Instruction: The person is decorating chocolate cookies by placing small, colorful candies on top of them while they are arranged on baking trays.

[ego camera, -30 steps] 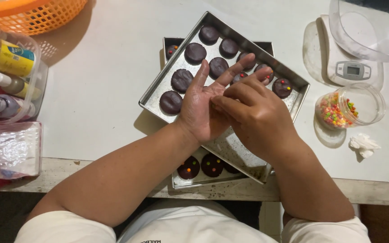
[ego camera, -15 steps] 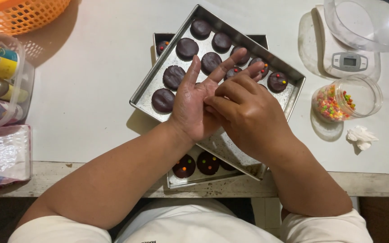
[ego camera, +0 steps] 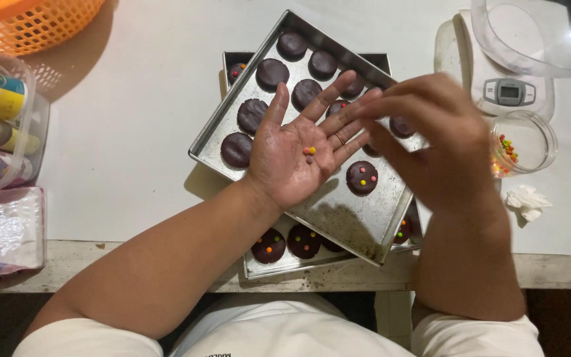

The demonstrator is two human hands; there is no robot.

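The left hand (ego camera: 295, 158) lies palm up with fingers spread flat, a few candies (ego camera: 308, 153) in its palm above the top tray (ego camera: 338, 218). The right hand (ego camera: 431, 145) hovers beside it, fingers loosely curled and empty. Best keep the palm level and pinch one candy at a time for a bare chocolate round (ego camera: 236, 149).

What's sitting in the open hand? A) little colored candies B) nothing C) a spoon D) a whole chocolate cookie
A: a few small colored candies lie on the upturned palm of the left hand, above the metal tray of chocolate-coated rounds.
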